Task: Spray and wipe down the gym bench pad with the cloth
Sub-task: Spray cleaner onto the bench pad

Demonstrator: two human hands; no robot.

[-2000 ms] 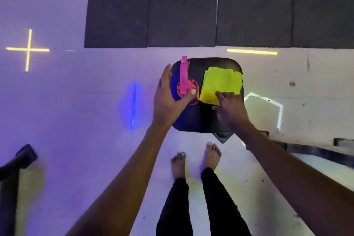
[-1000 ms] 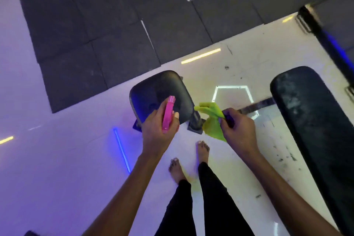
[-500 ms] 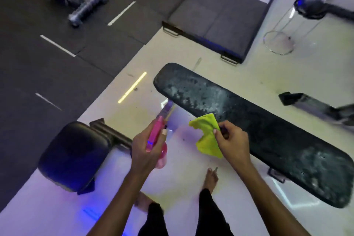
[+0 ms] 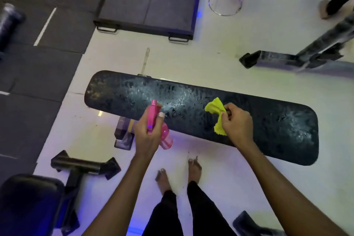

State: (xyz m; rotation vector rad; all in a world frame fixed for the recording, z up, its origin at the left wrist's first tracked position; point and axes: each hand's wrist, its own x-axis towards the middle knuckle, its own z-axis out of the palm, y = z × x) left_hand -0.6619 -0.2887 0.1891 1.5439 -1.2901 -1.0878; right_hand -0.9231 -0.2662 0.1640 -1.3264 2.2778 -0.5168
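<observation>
A long black bench pad (image 4: 122,93) lies across the middle of the view, its worn surface speckled and shiny with wet patches. My left hand (image 4: 147,138) grips a pink spray bottle (image 4: 165,139), nozzle aimed at the pad's near edge left of centre. My right hand (image 4: 237,122) pinches a crumpled yellow-green cloth (image 4: 215,109) just above the pad's middle. My bare feet (image 4: 194,167) stand on the white floor in front of the pad.
A smaller black seat pad (image 4: 28,203) and its black frame (image 4: 84,166) sit at bottom left. Dark rubber mats (image 4: 38,63) cover the floor left and behind. A chrome stool base (image 4: 225,4), a black frame leg (image 4: 277,61) and another person's foot (image 4: 325,10) are beyond the bench.
I have turned from the small seat pad to the long bench pad. Both hands carried the bottle and cloth over it; the pad now fills the centre.
</observation>
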